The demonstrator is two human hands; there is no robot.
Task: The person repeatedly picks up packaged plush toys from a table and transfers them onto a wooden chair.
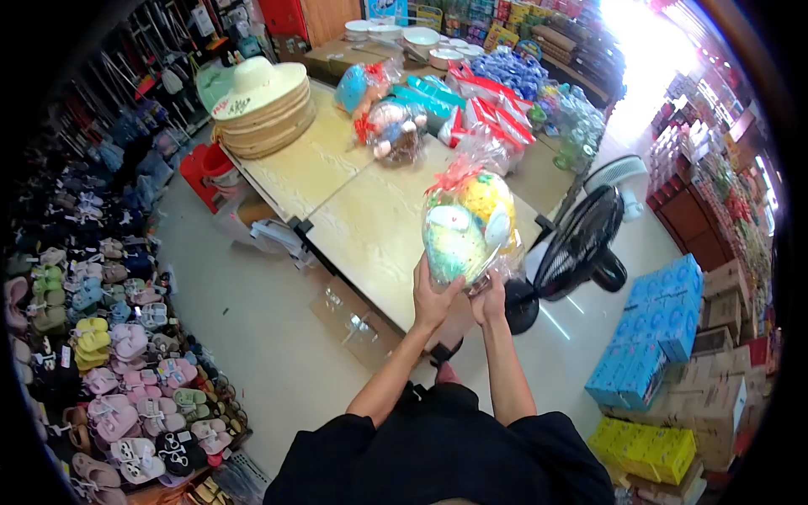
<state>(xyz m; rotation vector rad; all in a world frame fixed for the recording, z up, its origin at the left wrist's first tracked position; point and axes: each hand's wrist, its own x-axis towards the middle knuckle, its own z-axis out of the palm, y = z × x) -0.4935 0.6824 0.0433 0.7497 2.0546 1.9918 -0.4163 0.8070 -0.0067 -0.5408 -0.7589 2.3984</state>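
Between my two hands is a clear plastic gift bag of plush toys (459, 231), tied at the top with a red ribbon. Green and yellow soft shapes show through the shiny film. My left hand (433, 296) grips its lower left side. At its lower right, my right hand (490, 296) is closed on the same bag. Both hands are over the near edge of a wooden table (353, 215). Farther back on the table lie another wrapped toy bag (396, 130) and a blue wrapped one (358, 88).
Stacked straw hats (265, 105) sit at the table's left corner. Red-and-white packets (497, 109) and white pans (421, 38) lie toward the back. A black standing fan (581, 240) is close on the right. Shoe racks (126, 379) line the left; blue boxes (652, 324) stand right.
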